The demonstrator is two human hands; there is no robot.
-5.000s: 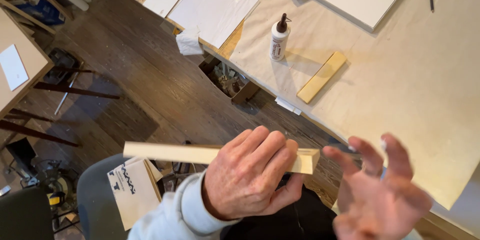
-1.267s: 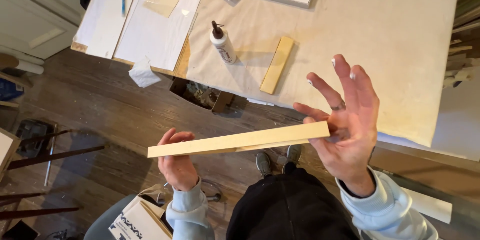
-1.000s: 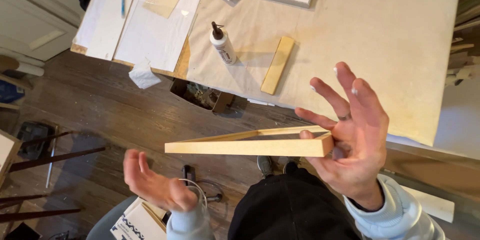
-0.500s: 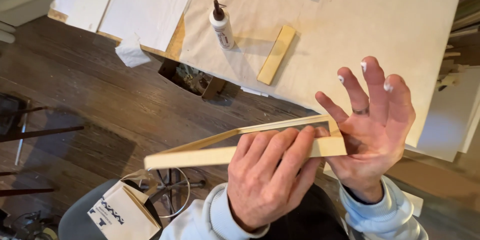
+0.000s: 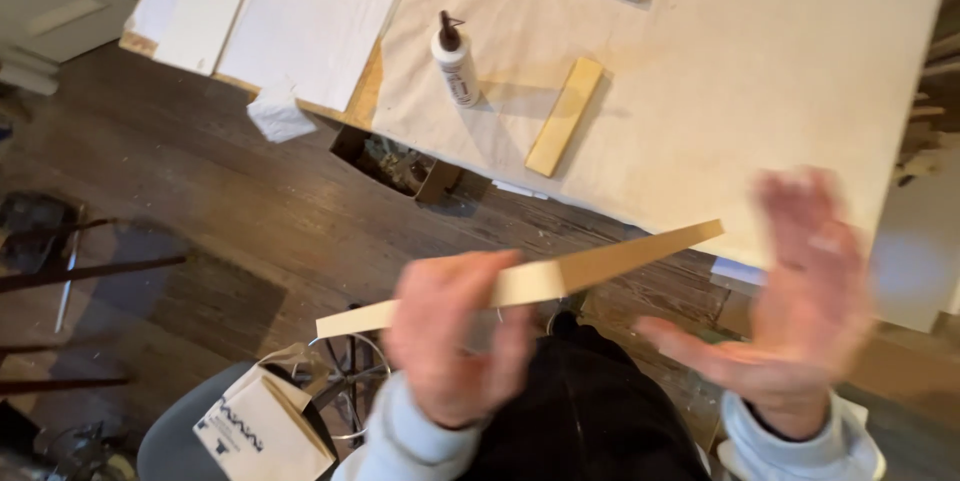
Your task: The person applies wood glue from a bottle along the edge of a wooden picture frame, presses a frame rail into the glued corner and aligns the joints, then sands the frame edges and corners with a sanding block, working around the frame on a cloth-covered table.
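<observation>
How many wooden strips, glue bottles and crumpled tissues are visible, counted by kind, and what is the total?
Wooden strips: 2, one in the left hand, long strip, and a short strip lying on the table.
Glue bottles: 1, glue bottle.
Crumpled tissues: 1, tissue.
Total: 4.

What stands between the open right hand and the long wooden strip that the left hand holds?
Nothing visible does. The left hand grips the long wooden strip near its middle. The right hand, blurred and open, is apart from the strip's far end, with only air and the floor behind in the gap.
</observation>
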